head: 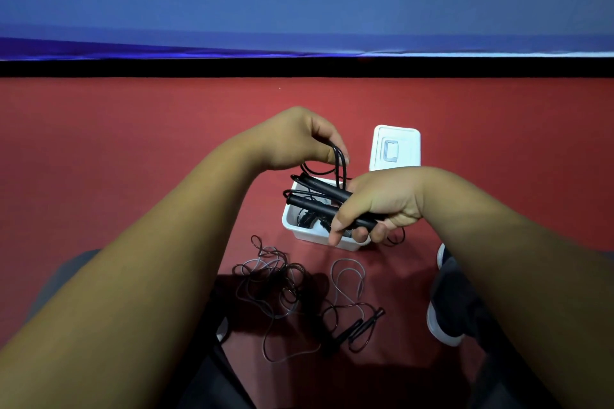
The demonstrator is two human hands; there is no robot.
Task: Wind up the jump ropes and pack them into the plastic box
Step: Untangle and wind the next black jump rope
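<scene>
Left hand (292,139): raised above the box, fingertips and thumb pinching several loops of black cord (339,159).
Right hand (378,206): fingers curled round two black handles (319,188) held side by side, their free ends pointing left over the box.
White plastic box (309,237): open, on the red floor (133,159) directly under both hands; dark coiled rope shows inside, details unclear.
White lid (407,143): lying just beyond the box, to its right.
Second jump rope (282,279): loose and tangled on the floor, on the near side of the box, its handles (363,324) at the right of the tangle.
Shoe (443,329): white-soled, right of the tangle.
Blue banner (299,10): along the floor's far edge.
</scene>
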